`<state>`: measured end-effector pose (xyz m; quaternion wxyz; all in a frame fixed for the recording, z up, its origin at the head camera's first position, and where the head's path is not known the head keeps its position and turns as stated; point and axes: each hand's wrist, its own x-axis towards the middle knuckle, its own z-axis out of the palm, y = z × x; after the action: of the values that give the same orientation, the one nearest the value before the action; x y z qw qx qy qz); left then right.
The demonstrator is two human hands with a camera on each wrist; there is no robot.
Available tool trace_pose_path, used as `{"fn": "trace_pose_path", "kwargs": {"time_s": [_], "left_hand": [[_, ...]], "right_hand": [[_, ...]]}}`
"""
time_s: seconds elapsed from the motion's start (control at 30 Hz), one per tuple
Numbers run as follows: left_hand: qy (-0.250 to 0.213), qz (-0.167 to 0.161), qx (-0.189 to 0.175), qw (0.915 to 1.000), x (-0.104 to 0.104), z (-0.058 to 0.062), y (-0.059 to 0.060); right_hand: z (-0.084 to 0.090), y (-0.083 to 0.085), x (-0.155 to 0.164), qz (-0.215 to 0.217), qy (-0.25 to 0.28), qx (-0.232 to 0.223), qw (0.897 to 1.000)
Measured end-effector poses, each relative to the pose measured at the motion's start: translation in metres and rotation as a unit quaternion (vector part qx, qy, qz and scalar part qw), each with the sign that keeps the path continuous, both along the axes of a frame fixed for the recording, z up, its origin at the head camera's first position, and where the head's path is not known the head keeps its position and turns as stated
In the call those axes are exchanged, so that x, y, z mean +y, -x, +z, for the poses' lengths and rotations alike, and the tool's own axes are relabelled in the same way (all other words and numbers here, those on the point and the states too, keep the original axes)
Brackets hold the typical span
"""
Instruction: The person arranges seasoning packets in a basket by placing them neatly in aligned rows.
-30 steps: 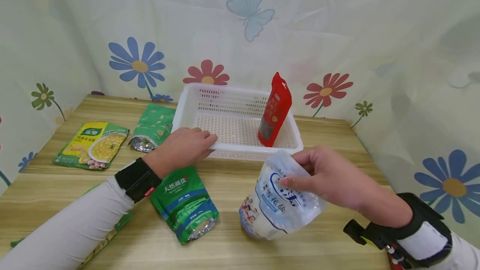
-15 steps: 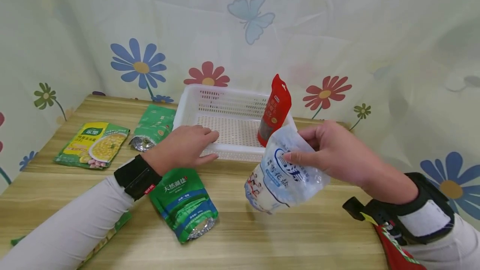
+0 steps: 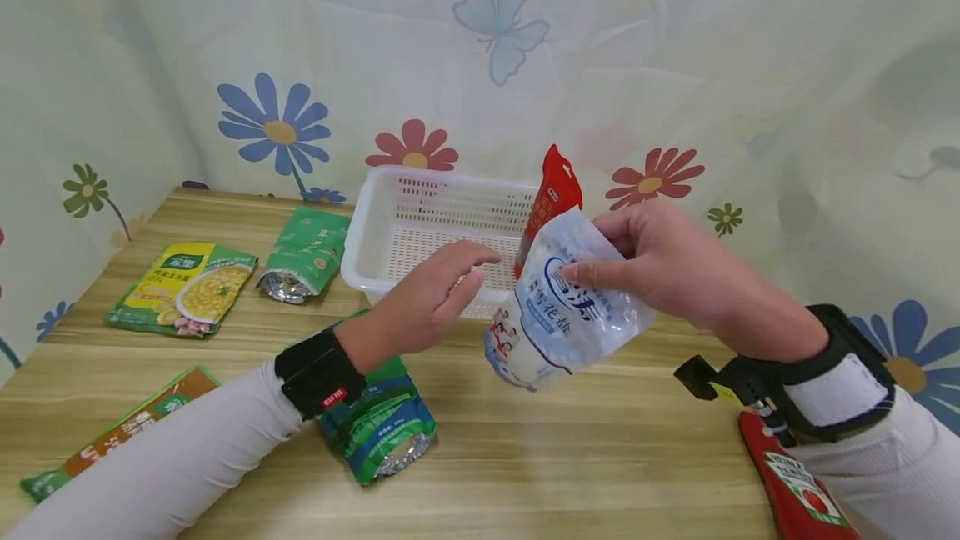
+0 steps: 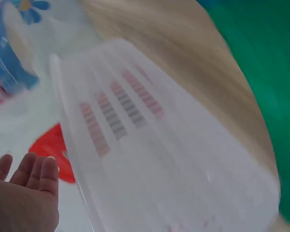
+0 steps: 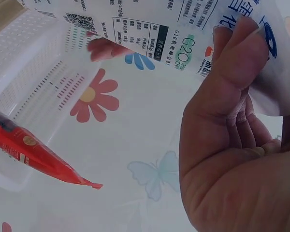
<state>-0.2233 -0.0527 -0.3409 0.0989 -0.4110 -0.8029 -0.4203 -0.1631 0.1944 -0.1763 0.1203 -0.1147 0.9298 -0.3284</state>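
Observation:
My right hand (image 3: 663, 273) pinches the top of a white and blue salt bag (image 3: 558, 307) between thumb and fingers. The bag hangs tilted above the table, overlapping the front right of a white plastic basket (image 3: 375, 227) in the head view. Inside the basket, a red pouch (image 3: 555, 190) stands upright at the right, partly hidden by the salt bag. My left hand (image 3: 431, 298) is in front of the basket's front rim with its fingers extended, holding nothing. Below its wrist lies a green and blue salt pouch (image 3: 390, 432), partly covered by the arm.
At the left lie a yellow-green soup packet (image 3: 183, 290) and a green pouch (image 3: 307, 252) beside the basket. A brown-green packet (image 3: 142, 419) lies partly under the left sleeve. A red Heinz ketchup pouch (image 3: 798, 482) is by the right forearm. A flowered cloth hangs behind the wooden table (image 3: 600, 457).
My right hand has lifted the salt bag off the table and raised it toward the basket. My left hand has left the basket's rim and moved right.

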Motion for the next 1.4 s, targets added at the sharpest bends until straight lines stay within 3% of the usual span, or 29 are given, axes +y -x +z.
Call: {"fn": "trace_pose_path", "kwargs": {"time_s": [0.07, 0.13, 0.23, 0.33, 0.6, 0.77, 1.0, 1.4], "left_hand": [[-0.055, -0.031, -0.080, 0.9948, 0.010, 0.001, -0.003], [-0.095, -0.052, -0.140, 0.9841, 0.018, 0.000, -0.005], [-0.129, -0.076, -0.198, 0.9687, 0.027, 0.000, -0.007], [-0.141, -0.100, -0.232, 0.9571, 0.032, -0.002, -0.006], [-0.153, -0.172, -0.279, 0.9322, 0.033, -0.009, 0.000], [-0.122, -0.202, -0.308, 0.9217, 0.033, -0.011, 0.002], [-0.096, -0.244, -0.361, 0.8952, 0.033, -0.008, 0.003], [-0.113, -0.268, -0.380, 0.8779, 0.030, -0.010, 0.003]], "right_hand": [[0.001, 0.002, -0.001, -0.004, -0.001, 0.002, 1.000], [0.003, 0.004, -0.002, -0.007, -0.001, -0.001, 1.000], [0.005, 0.007, -0.003, -0.008, 0.002, -0.006, 1.000], [0.007, 0.010, -0.005, -0.006, 0.005, -0.007, 1.000], [0.014, 0.015, -0.003, 0.005, 0.001, -0.015, 1.000], [0.016, 0.018, -0.001, 0.017, -0.003, -0.027, 0.999], [0.016, 0.021, -0.001, 0.031, -0.014, -0.043, 0.998], [0.019, 0.011, -0.002, -0.011, 0.006, -0.050, 0.999]]}}
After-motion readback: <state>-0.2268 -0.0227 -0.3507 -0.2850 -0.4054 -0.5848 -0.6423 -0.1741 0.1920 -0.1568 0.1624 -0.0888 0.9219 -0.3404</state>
